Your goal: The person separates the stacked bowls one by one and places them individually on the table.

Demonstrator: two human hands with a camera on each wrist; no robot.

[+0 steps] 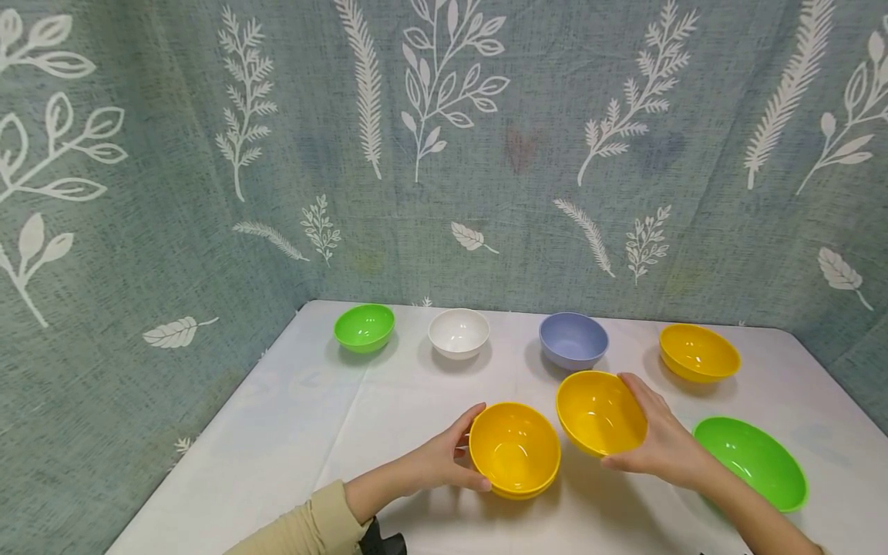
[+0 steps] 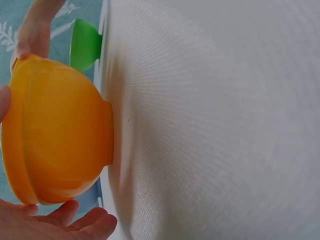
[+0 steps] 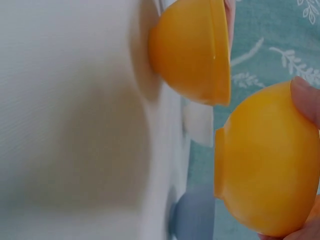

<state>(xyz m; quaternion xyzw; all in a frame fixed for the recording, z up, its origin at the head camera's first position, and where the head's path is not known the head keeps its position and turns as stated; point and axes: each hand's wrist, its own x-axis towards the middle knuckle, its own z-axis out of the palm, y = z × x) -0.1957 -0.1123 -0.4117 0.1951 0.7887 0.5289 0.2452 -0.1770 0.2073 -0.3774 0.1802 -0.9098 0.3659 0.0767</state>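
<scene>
Two nested yellow bowls (image 1: 515, 447) stand on the white-covered table, one rim just above the other. My left hand (image 1: 442, 460) holds them from the left side, thumb at the near rim and fingers at the far side. In the left wrist view the stack (image 2: 65, 130) rests its foot on the cloth. My right hand (image 1: 662, 438) grips another yellow bowl (image 1: 598, 412) by its right side, thumb near and fingers over the far rim. That bowl is raised off the table and tilted toward the stack; the right wrist view shows its round underside (image 3: 270, 160).
Along the back stand a small green bowl (image 1: 364, 329), a white bowl (image 1: 459, 334), a blue bowl (image 1: 573, 341) and a yellow bowl (image 1: 698, 353). A larger green bowl (image 1: 751, 462) sits at the right, beside my right forearm. A patterned curtain (image 1: 444, 231) hangs behind the table.
</scene>
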